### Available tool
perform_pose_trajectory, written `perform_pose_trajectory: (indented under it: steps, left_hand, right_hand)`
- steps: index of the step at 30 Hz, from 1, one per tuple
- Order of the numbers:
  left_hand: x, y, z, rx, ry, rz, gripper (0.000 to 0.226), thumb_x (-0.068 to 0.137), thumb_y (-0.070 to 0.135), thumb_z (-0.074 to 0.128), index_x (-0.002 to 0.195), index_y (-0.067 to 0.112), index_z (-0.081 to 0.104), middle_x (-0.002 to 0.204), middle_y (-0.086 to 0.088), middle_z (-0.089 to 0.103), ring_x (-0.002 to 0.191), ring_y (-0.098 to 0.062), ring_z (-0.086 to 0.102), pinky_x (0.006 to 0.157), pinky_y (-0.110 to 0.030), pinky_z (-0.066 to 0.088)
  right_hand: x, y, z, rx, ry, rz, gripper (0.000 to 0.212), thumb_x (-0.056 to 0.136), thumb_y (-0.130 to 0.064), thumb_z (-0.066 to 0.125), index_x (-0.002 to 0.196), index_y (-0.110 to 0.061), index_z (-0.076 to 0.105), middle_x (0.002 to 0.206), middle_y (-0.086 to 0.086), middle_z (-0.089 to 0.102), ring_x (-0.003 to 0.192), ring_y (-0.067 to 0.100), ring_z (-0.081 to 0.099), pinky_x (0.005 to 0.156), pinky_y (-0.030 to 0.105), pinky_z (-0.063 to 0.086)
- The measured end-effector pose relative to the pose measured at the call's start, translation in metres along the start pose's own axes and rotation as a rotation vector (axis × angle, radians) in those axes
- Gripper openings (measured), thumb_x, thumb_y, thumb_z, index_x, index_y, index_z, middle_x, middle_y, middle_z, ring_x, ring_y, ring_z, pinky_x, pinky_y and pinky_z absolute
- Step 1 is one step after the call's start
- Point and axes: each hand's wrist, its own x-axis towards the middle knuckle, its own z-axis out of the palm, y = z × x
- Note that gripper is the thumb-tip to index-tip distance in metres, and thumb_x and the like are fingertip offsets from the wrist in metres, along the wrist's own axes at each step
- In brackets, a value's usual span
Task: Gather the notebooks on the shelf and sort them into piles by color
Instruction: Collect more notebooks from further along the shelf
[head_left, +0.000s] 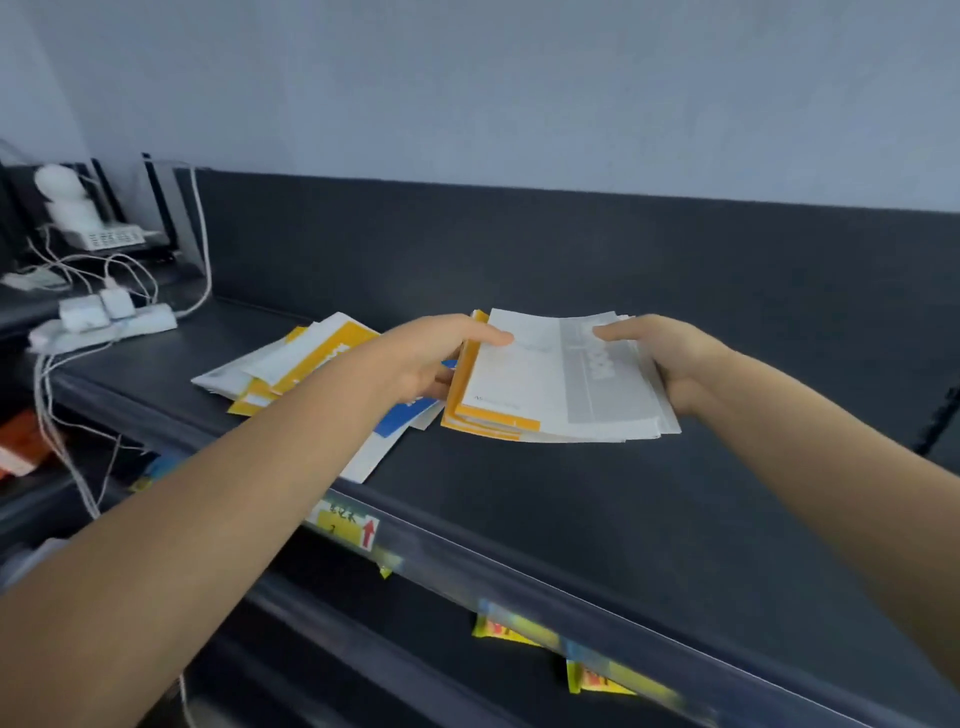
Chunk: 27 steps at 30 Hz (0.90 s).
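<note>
A stack of notebooks (545, 384) with a white and grey cover on top and yellow edges below is held just above the dark shelf (623, 493). My left hand (441, 358) grips its left edge, thumb on top. My right hand (670, 358) grips its right edge, thumb on the cover. To the left lies a loose heap of yellow and white notebooks (291, 358) on the shelf. A blue and white notebook (400, 421) pokes out from under my left forearm.
A white power strip (104, 322) with plugs and cables lies at the shelf's left end, with a white device (72, 208) behind it. The shelf's front rail carries a yellow price label (345, 525). Yellow packets (597, 675) hang on the lower shelf.
</note>
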Motion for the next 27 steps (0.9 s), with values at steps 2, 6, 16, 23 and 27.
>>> perform_pose_trajectory:
  steps: [2, 6, 16, 23, 27]
  left_hand:
    - [0.009, -0.005, -0.019, 0.005, 0.029, -0.020, 0.026, 0.088, 0.028, 0.069, 0.112, 0.016, 0.066, 0.099, -0.001, 0.076, 0.077, -0.017, 0.075, 0.057, -0.027, 0.057]
    - [0.031, -0.017, -0.050, 0.044, 0.066, -0.073, 0.026, 0.089, 0.028, 0.068, 0.113, 0.016, 0.065, 0.104, -0.004, 0.074, 0.084, -0.018, 0.071, 0.055, -0.027, 0.055]
    - [0.101, -0.028, -0.081, 0.378, 0.002, -0.172, 0.039, 0.084, 0.029, 0.075, 0.116, 0.012, 0.062, 0.095, -0.003, 0.070, 0.080, -0.019, 0.070, 0.066, -0.031, 0.060]
    - [0.131, -0.038, -0.084, 0.952, -0.008, -0.053, 0.036, 0.084, 0.048, 0.068, 0.093, 0.016, 0.056, 0.078, 0.003, 0.057, 0.074, -0.015, 0.060, 0.058, -0.024, 0.050]
    - [0.133, -0.035, -0.088, 1.212, -0.027, 0.061, 0.047, 0.081, 0.062, 0.062, 0.101, 0.019, 0.058, 0.087, 0.005, 0.058, 0.083, -0.014, 0.057, 0.063, -0.025, 0.046]
  right_hand:
    - [0.017, -0.004, 0.022, -0.001, -0.023, 0.003, 0.029, 0.086, -0.017, 0.067, 0.114, -0.010, 0.064, 0.101, 0.010, 0.072, 0.079, 0.029, 0.071, 0.056, 0.035, 0.056]
    - [0.053, 0.001, 0.057, -0.022, -0.068, 0.027, 0.028, 0.086, -0.017, 0.066, 0.113, -0.010, 0.063, 0.105, 0.012, 0.071, 0.082, 0.030, 0.070, 0.056, 0.036, 0.056]
    - [0.115, 0.018, 0.096, 0.023, -0.093, 0.062, 0.028, 0.087, -0.014, 0.064, 0.114, -0.006, 0.060, 0.101, 0.012, 0.069, 0.076, 0.027, 0.068, 0.059, 0.034, 0.054]
    - [0.126, 0.038, 0.113, -0.232, 0.039, 0.026, 0.058, 0.069, -0.030, 0.075, 0.119, -0.003, 0.059, 0.108, 0.015, 0.068, 0.093, 0.032, 0.068, 0.082, 0.043, 0.057]
    - [0.114, 0.052, 0.116, -0.760, 0.212, 0.004, 0.037, 0.087, -0.044, 0.056, 0.090, -0.008, 0.062, 0.114, 0.014, 0.063, 0.114, 0.034, 0.055, 0.092, 0.041, 0.047]
